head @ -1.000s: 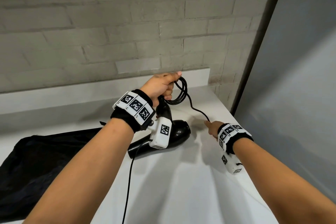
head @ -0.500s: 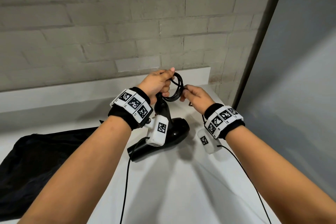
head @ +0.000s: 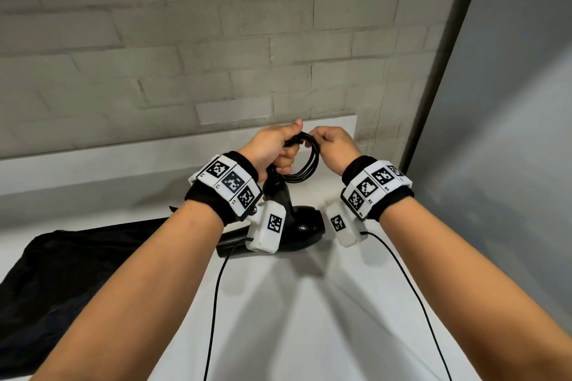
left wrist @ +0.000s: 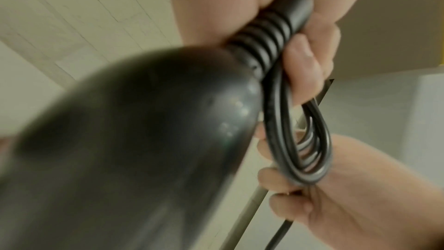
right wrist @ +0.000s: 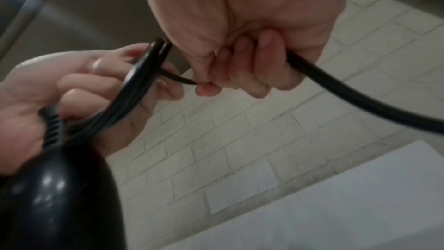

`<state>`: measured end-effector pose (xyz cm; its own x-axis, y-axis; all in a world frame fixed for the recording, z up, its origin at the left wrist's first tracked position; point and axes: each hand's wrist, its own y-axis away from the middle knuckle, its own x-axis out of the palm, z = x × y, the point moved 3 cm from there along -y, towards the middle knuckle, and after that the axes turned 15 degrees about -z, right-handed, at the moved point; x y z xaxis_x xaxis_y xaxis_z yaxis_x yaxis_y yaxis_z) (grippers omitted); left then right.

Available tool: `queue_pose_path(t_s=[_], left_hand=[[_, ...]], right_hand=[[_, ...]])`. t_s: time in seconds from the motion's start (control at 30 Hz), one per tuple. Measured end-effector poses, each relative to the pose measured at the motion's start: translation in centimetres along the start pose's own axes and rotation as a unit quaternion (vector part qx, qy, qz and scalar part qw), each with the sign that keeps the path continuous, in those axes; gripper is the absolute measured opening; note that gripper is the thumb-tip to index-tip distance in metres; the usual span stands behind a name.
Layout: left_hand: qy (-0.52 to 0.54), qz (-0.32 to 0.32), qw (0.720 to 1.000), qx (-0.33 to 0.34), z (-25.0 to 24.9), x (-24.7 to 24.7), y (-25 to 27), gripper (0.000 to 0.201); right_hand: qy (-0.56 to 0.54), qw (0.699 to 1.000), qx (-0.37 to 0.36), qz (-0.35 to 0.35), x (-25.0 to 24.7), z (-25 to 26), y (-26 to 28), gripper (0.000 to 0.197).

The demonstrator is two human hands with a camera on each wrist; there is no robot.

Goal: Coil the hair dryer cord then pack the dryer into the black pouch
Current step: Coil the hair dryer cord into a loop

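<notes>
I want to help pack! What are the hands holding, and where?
Left hand grips the cord coils at the dryer handle's end; right hand holds the loose cord.

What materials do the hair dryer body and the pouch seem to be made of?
Hair dryer body: probably hard glossy black plastic, since it shows sharp light reflections. Pouch: apparently thin matte black fabric, since it lies limp and creased on the counter.

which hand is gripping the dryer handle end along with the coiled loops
The left hand: it grips the hair dryer at its ribbed cord collar plus the loops; the right hand grips only the cord.
</notes>
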<state>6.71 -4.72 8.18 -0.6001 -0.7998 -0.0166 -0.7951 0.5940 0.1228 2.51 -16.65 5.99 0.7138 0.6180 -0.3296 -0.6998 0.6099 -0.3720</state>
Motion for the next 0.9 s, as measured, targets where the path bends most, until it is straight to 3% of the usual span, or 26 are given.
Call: queue_pose_path(t_s=[0.17,0.37,0.6,0.8,0.9], left_hand=[[-0.007,0.036,0.999,-0.002,0.0,0.2,0.1,0.029],[-0.027,0.001,1.000,-0.004,0.1,0.3,-0.1,0.046],[0.033,-0.045,0.998,-0.015,0.1,0.1,-0.4,0.042],[0.026,-0.066,0.997,-0.013,0.1,0.0,-0.5,0.038],[0.024,-0.066,0.997,-0.020,0.1,0.2,-0.6,0.034]], right_hand=[[0.025,0.997,-0.043,-0.056,-1.5,2.1,-0.7,0.027],[-0.002,0.992,-0.090,-0.089,-1.8,3.7,0.4,0.020],[-0.014,0.991,-0.121,-0.056,-0.3,3.6,2.5,0.012],[0.002,0.985,-0.169,-0.045,-0.1,2.5,3.0,0.008],[-0.034,0.986,-0.159,-0.040,-0.2,2.2,3.1,0.007]])
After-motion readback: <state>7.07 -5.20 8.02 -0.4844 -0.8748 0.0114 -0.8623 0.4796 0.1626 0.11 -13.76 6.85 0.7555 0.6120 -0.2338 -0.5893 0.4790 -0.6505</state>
